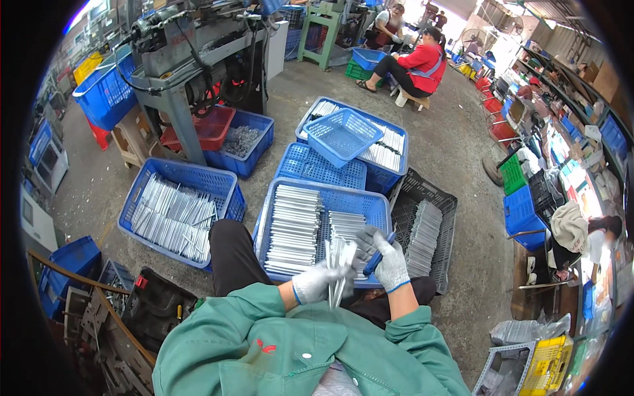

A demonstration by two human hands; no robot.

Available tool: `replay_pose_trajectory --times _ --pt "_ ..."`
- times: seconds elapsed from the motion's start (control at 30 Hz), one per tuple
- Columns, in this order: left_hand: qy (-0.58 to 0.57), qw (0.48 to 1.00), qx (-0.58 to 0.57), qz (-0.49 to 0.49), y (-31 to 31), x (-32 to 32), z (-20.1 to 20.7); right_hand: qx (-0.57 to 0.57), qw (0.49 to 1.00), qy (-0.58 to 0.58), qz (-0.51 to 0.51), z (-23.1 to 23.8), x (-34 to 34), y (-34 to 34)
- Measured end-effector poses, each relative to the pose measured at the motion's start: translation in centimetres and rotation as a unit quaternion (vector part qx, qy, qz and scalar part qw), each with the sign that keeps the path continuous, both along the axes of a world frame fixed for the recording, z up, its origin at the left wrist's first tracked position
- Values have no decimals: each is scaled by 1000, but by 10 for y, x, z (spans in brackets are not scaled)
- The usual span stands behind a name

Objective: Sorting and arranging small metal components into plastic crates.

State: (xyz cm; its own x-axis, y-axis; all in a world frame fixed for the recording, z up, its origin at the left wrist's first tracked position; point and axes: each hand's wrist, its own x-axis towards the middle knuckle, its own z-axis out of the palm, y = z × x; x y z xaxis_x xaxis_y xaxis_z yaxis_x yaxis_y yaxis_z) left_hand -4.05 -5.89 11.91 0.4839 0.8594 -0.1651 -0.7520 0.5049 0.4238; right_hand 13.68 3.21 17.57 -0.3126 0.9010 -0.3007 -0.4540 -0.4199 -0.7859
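My left hand (316,284), in a grey-white work glove, is closed around a bundle of thin silvery metal strips (339,261) that stand roughly upright, slightly fanned. Beside them my right hand (391,264), gloved the same way, is closed on a slim dark-blue tool (374,262); its kind I cannot make out. Both hands are over the near edge of a blue crate (378,206), which holds a long stack of metal strips (294,231) on its left and a shorter stack (345,224) on its right.
Left of my knee is another blue crate (135,191) of metal strips. A black crate (444,198) with strips stands right. Beyond are stacked blue crates (396,173) and an empty blue basket (343,135). A machine (178,49) stands back left; a person in red (426,63) sits farther off.
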Motion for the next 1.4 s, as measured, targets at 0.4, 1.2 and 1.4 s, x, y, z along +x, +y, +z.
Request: replay_pose_trajectory --times 0.4,1.2,1.4 --pt "271 914 248 174 30 -12 68 -260 899 349 40 -41 -43 -58" --pt "595 769 213 92 -3 -113 -10 165 915 -354 97 -54 0 -78" --pt "613 756 205 98 -7 -109 -8 75 959 -253 105 -41 -2 -80"
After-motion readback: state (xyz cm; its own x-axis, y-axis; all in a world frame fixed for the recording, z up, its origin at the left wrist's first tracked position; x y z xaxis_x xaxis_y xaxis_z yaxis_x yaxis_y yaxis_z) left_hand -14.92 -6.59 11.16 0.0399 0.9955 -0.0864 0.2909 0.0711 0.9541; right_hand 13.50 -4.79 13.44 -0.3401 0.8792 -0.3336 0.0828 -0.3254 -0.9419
